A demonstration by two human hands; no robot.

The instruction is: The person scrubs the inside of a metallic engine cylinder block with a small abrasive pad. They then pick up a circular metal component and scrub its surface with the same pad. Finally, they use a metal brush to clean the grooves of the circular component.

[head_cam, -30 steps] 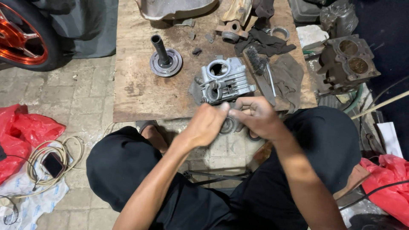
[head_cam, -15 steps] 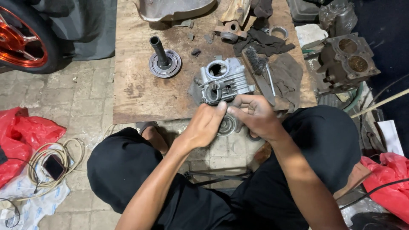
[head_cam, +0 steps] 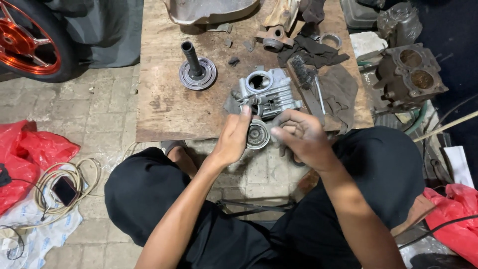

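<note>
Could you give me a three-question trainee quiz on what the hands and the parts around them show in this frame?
1. True or false: the round metal part sits between the left hand and right hand.
2. What lies on the wooden board just beyond the hands? A) finned cylinder head B) a hammer C) a helmet
3. What colour is the wheel rim at the top left?

Key: 1 true; 2 A; 3 orange.
</note>
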